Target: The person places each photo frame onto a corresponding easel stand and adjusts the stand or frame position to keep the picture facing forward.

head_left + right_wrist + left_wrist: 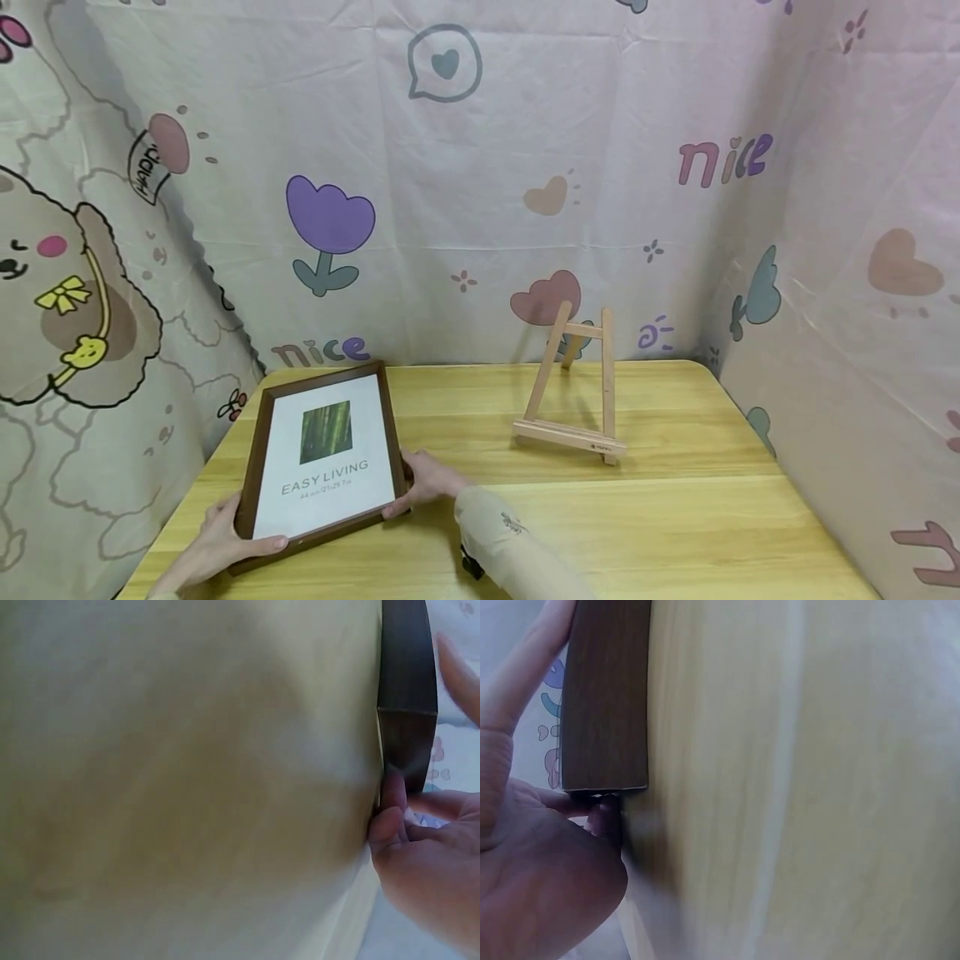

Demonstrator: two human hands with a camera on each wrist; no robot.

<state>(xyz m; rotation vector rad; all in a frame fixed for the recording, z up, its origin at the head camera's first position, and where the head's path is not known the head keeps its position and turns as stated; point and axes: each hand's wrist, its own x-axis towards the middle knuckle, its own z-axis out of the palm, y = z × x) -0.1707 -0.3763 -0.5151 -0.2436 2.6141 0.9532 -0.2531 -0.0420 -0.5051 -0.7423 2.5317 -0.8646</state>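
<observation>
A brown picture frame [386, 421] lies at the left of the table, slightly turned, its face up. Its white insert [330, 517] carries a green picture and the words "EASY LIVING". My left hand [217, 537] grips the lower left corner, the thumb over the front border. At the lower right corner my right hand [427, 479] holds the other side, its thumb also on the border. Both wrist views show fingertips [607, 817] tucked at the frame's underside, close to the tabletop. How far they reach beneath is hidden.
To the right, toward the back of the wooden table [675, 500], stands a small wooden easel [570, 433]. A printed cloth [465, 167] hangs behind the table and along both sides. A dark strap [471, 562] shows under the right sleeve.
</observation>
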